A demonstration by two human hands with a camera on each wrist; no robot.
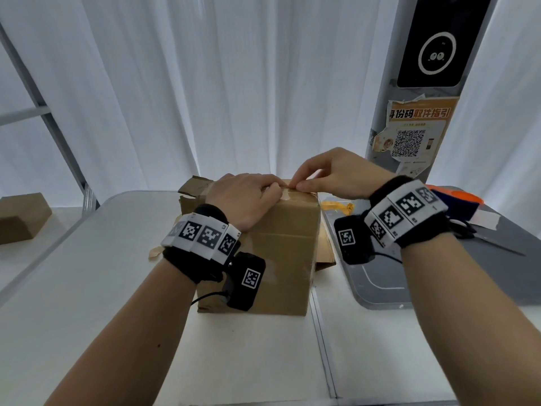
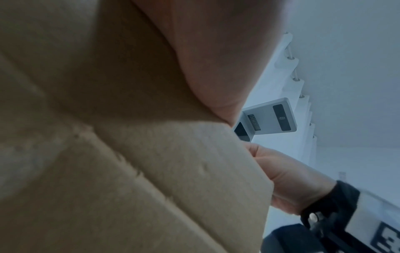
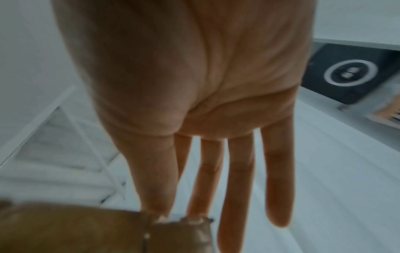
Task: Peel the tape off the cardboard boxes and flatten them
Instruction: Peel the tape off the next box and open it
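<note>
A brown cardboard box [image 1: 281,244] stands upright in the middle of the white table [image 1: 102,317]. Clear tape [image 1: 295,194] runs across its top. My left hand [image 1: 248,197] lies on the box top with its fingers curled over the far edge, holding the box steady. My right hand [image 1: 295,187] pinches the tape end at the far top edge between thumb and forefinger. In the right wrist view the right hand [image 3: 173,215] meets the frayed tape [image 3: 186,220] at the box [image 3: 75,231] corner, with the other fingers straight. The left wrist view shows the left palm [image 2: 216,59] against the box [image 2: 129,171].
Torn flattened cardboard [image 1: 194,187] lies behind the box. A smaller box [image 1: 22,215] sits on a ledge at far left. To the right is a grey tray [image 1: 439,276] with scissors [image 1: 486,240] and crumpled yellow tape [image 1: 336,206]. A pillar with a screen [image 1: 427,83] stands behind.
</note>
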